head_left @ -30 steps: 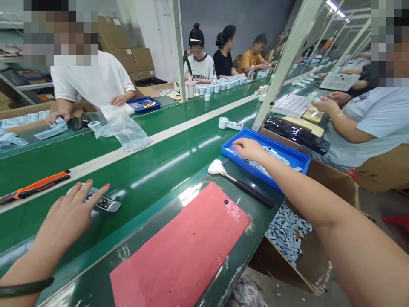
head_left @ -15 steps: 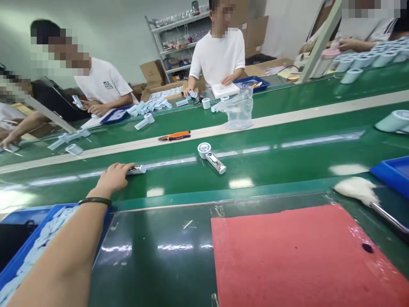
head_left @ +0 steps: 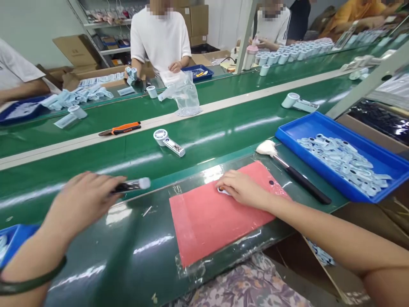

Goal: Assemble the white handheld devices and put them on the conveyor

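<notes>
Near the belt's front edge, your left hand (head_left: 81, 200) has now lifted the fan (head_left: 132, 185), fingers clenched round it, while your right hand (head_left: 244, 189) has left the tray (head_left: 289, 133) and presses a small part onto the red mat (head_left: 204, 217).

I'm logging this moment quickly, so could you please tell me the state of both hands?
Left hand: closed on a small handheld device.
Right hand: resting on the red mat, fingers covering a small white part.
</notes>
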`<state>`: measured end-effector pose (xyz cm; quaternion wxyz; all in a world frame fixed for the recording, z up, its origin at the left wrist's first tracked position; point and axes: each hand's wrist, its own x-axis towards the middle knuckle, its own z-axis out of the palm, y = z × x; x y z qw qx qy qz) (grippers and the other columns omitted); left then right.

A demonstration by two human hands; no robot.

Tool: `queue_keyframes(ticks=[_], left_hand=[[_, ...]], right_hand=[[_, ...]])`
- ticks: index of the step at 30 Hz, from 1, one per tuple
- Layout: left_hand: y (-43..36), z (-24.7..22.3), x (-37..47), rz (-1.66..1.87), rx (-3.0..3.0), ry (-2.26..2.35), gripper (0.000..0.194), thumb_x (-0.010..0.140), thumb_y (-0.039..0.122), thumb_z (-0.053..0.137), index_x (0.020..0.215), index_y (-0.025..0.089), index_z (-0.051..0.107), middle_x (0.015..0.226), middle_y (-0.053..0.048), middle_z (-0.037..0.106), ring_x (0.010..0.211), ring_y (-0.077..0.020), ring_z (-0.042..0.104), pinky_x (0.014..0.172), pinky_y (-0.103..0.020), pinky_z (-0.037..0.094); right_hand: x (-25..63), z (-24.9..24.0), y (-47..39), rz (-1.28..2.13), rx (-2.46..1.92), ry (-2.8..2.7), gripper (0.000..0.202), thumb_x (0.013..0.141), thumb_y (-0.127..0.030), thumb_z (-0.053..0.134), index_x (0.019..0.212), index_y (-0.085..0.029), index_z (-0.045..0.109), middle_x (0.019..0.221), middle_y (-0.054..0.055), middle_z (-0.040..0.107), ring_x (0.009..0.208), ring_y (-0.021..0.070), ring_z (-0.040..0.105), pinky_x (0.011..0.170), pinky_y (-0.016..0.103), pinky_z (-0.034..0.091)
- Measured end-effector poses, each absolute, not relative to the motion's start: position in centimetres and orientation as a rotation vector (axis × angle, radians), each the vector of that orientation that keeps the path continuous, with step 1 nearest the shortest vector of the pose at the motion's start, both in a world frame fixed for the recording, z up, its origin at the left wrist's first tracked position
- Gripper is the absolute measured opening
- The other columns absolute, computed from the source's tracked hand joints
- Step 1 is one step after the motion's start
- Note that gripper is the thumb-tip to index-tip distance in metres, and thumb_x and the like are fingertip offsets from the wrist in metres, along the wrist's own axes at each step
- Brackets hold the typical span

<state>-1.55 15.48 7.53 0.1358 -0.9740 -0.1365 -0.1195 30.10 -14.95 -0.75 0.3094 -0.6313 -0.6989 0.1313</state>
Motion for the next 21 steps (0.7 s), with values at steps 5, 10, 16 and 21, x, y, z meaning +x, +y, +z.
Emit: queue_keyframes(ticks=[5, 10, 16, 21], left_hand=[[2.4, 6.5, 3.6, -0.435, -2.879, 0.007, 0.022, 0.098, 0.032, 0.054, 0.111, 0.018, 0.067, 0.104, -0.007, 0.073, 0.089, -0.0233, 0.061, 0.077, -0.037, 0.046], [-2.7, 2.9, 7.0, -0.412, -3.143, -0.204, 0.027, 0.091, 0.032, 0.069, 0.115, 0.020, 0.067, 0.102, -0.008, 0.071, 0.091, -0.0264, 0.059, 0.075, -0.040, 0.048], [-2.5, 2.3, 7.4, -0.418, -3.296, -0.327, 0.039, 0.088, 0.036, 0.074, 0.122, 0.020, 0.065, 0.114, -0.010, 0.067, 0.102, -0.0266, 0.059, 0.088, -0.045, 0.054], [-2.6, 2.5, 7.1, -0.553, -3.458, -0.326, 0.035, 0.092, 0.041, 0.069, 0.119, 0.020, 0.062, 0.116, -0.008, 0.068, 0.109, -0.0215, 0.061, 0.096, -0.040, 0.052]], right_hand=[[30.2, -1.0, -16.5, 0.179, -1.803, -1.724, 0.023, 0.102, 0.002, 0.062, 0.114, -0.018, 0.064, 0.124, 0.008, 0.056, 0.113, 0.0286, 0.057, 0.096, 0.040, 0.054], [29.8, -0.4, -17.5, 0.082, -2.035, -1.783, 0.019, 0.100, -0.003, 0.075, 0.097, -0.016, 0.063, 0.103, 0.007, 0.059, 0.097, 0.0316, 0.060, 0.083, 0.042, 0.055], [27.8, 1.2, -17.2, 0.036, -1.756, -1.728, 0.011, 0.098, -0.008, 0.061, 0.103, -0.017, 0.064, 0.093, 0.003, 0.059, 0.081, 0.0255, 0.060, 0.067, 0.035, 0.048], [25.0, 2.0, -16.5, 0.029, -1.789, -1.955, 0.012, 0.094, -0.006, 0.070, 0.096, -0.016, 0.064, 0.090, 0.003, 0.057, 0.084, 0.0278, 0.059, 0.068, 0.036, 0.048]])
